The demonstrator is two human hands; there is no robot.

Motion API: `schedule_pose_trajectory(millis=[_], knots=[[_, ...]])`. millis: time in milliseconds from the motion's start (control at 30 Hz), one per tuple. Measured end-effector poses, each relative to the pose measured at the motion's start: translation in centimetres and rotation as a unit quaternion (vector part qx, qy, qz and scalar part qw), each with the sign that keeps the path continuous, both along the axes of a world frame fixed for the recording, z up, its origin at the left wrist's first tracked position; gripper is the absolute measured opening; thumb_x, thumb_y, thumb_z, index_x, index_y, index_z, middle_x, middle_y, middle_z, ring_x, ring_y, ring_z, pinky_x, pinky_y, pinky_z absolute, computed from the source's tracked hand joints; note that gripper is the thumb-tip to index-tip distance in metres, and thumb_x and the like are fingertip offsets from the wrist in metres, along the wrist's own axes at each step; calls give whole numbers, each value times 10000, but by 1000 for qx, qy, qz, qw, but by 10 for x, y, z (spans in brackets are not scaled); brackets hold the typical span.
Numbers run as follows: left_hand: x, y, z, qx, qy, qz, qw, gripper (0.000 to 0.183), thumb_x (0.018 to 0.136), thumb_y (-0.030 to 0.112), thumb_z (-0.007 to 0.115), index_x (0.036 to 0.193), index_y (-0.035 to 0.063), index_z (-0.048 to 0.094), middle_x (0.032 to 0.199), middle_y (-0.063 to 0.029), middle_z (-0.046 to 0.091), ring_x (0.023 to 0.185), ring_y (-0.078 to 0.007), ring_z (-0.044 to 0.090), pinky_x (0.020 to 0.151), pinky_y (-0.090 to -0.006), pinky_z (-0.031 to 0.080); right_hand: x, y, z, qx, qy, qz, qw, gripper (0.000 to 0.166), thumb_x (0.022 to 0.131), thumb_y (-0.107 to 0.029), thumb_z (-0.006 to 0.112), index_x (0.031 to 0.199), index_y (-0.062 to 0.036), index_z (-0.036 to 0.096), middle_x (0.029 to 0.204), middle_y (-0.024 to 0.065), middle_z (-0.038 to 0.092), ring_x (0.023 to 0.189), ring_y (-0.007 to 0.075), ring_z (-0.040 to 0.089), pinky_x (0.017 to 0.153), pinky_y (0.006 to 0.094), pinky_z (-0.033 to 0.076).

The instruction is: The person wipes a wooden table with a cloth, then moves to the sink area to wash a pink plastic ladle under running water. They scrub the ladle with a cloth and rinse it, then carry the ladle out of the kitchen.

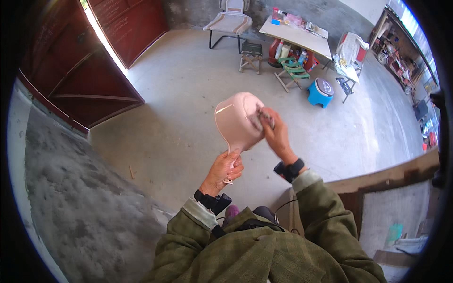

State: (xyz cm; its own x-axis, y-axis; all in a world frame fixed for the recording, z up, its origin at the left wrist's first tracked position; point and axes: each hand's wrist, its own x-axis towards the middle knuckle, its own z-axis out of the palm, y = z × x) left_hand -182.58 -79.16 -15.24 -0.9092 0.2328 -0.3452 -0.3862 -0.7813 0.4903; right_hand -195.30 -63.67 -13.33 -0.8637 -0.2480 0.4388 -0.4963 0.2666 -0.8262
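Note:
A pink, glossy ladle-like basin with a handle [235, 120] is held up in front of me, its outer bottom tilted to the upper right. Around its handle my left hand [226, 169] is closed, with the handle's end showing below the fingers. My right hand [277, 132] presses a dark, crumpled cloth or scrubber [266, 119] on the basin's bottom; its exact kind is unclear. Dark smudges show on the pink surface beside it. The inside of the basin is hidden from view.
Red metal doors [95, 81] stand ajar at the left. Farther off are a cushioned chair [229, 23], a cluttered table [297, 35], folding stools [292, 70] and a blue plastic stool [320, 92]. A wood-edged piece of furniture [385, 175] is close at my right, a grey wall [81, 191] at my left.

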Motion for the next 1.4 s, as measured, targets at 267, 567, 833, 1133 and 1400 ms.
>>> schedule_pose_trajectory(millis=[267, 567, 833, 1133, 1400], knots=[[-92, -25, -2, -192, -13, 25, 981, 273, 918, 245, 553, 732, 85, 433, 597, 23, 363, 411, -49, 312, 335, -190, 254, -138, -78, 29, 174, 157, 176, 956, 324, 785, -144, 630, 1104, -93, 602, 1093, 137, 600, 1051, 275, 550, 876, 344, 446], [-172, -87, 21, -202, 4, 21, 979, 271, 931, 225, 529, 726, 70, 442, 602, 19, 390, 409, -39, 322, 338, -190, 261, -313, -92, -3, 157, 195, 298, 921, 336, 903, -282, 522, 1140, -49, 569, 1105, 53, 584, 1015, 156, 551, 871, 297, 447], [-281, -158, -9, -186, -4, 169, 968, 254, 947, 223, 501, 741, 77, 467, 586, 22, 394, 408, -38, 331, 349, -191, 255, -330, -210, -68, -370, -541, 294, 696, 411, 975, -378, 336, 1270, -120, 462, 1268, 33, 509, 1140, 200, 497, 935, 402, 433], [-420, -299, -68, -681, 139, 329, 640, 294, 912, 149, 498, 1190, 63, 542, 850, -214, 591, 698, -404, 564, 656, -404, 480, -395, -387, -56, -414, -678, 189, 578, 384, 970, -315, 312, 1231, -79, 468, 1258, 94, 497, 1152, 282, 476, 988, 493, 365], [-476, -416, -76, -795, 68, 257, 546, 270, 889, 117, 499, 1148, 61, 554, 844, -223, 581, 722, -386, 578, 629, -442, 468, -488, -469, -18, -324, -710, 218, 586, 339, 973, -313, 355, 1212, -98, 465, 1244, 111, 490, 1134, 327, 484, 955, 581, 377]])
